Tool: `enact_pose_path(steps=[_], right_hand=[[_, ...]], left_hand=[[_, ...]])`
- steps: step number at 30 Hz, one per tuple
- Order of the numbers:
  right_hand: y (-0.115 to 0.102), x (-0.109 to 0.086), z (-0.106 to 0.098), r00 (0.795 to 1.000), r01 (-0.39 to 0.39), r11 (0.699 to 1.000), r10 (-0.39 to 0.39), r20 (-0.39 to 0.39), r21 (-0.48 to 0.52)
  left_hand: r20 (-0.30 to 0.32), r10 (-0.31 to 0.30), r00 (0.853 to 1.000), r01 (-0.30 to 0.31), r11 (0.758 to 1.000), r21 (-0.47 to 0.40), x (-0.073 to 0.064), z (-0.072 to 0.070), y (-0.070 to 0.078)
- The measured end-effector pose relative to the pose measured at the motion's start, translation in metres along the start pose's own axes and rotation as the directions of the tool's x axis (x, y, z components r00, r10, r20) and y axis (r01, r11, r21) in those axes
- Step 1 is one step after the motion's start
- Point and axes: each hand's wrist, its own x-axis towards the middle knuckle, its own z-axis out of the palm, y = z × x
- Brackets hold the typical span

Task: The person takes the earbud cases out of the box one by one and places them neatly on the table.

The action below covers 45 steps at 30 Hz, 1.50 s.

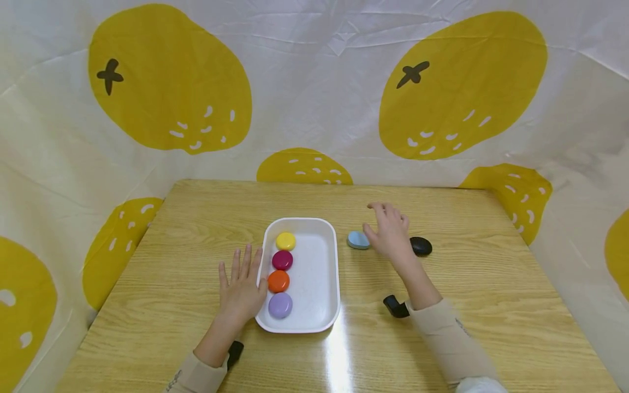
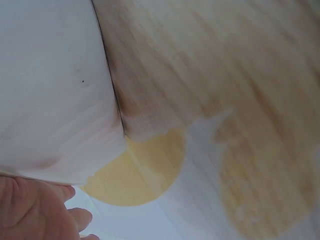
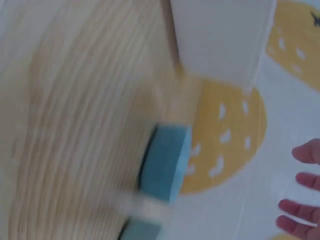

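Note:
A white rectangular tray [image 1: 314, 273] stands on the table. Along its left side lie four smooth round pieces: yellow [image 1: 285, 241], magenta [image 1: 282, 260], orange [image 1: 278, 281] and lavender [image 1: 280, 305]. My left hand [image 1: 242, 292] rests at the tray's left edge, fingers straight and spread, thumb over the rim beside the orange piece. To the right of the tray, my right hand [image 1: 390, 232] hovers with loosely bent fingers, holding nothing. It is between a light blue oval piece [image 1: 358, 240] and a black oval piece [image 1: 421, 246]. The right wrist view is blurred.
The wooden table [image 1: 196, 218] ends at a curtain [image 1: 314, 82] printed with yellow fruit at the back and sides. A black wrist mount [image 1: 395, 307] sticks out under the right forearm, another [image 1: 235, 352] by the left.

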Motion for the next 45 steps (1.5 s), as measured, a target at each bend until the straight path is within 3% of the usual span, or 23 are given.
enact_pose_path(steps=[2,4,8,11,14,16,27,32,45], right_hand=[[-0.017,0.002,0.009,0.991,0.128,0.991,-0.128,0.027,-0.024],[-0.032,0.002,0.020,0.968,0.248,0.967,-0.244,0.064,-0.052],[-0.059,0.004,0.042,0.889,0.441,0.894,-0.425,0.171,-0.073],[-0.073,0.005,0.057,0.820,0.546,0.832,-0.507,0.264,-0.098],[-0.085,0.007,0.069,0.759,0.624,0.768,-0.555,0.341,-0.141],[-0.091,0.007,0.076,0.729,0.661,0.731,-0.569,0.380,-0.173],[-0.110,0.007,0.100,0.615,0.757,0.638,-0.626,0.479,-0.138],[-0.112,0.006,0.104,0.596,0.773,0.617,-0.625,0.504,-0.150],[-0.111,0.004,0.106,0.613,0.768,0.614,-0.623,0.486,-0.182]], left_hand=[[0.000,0.001,1.000,-0.001,1.000,-0.001,0.000,0.000,0.000],[-0.002,0.002,1.000,-0.002,1.000,-0.003,0.000,0.000,0.000],[-0.001,0.001,1.000,-0.001,1.000,0.006,0.000,0.000,0.000],[0.012,-0.003,1.000,0.003,1.000,0.009,0.000,0.000,0.000],[0.020,-0.005,1.000,0.005,1.000,0.007,0.000,0.000,0.000],[0.021,-0.005,1.000,0.005,1.000,0.007,0.000,-0.001,0.001],[-0.017,0.012,1.000,-0.012,1.000,0.002,0.000,-0.003,0.001],[-0.015,0.012,1.000,-0.011,1.000,0.009,-0.001,-0.002,0.001],[-0.002,0.007,1.000,-0.007,1.000,0.019,-0.001,-0.003,0.001]])
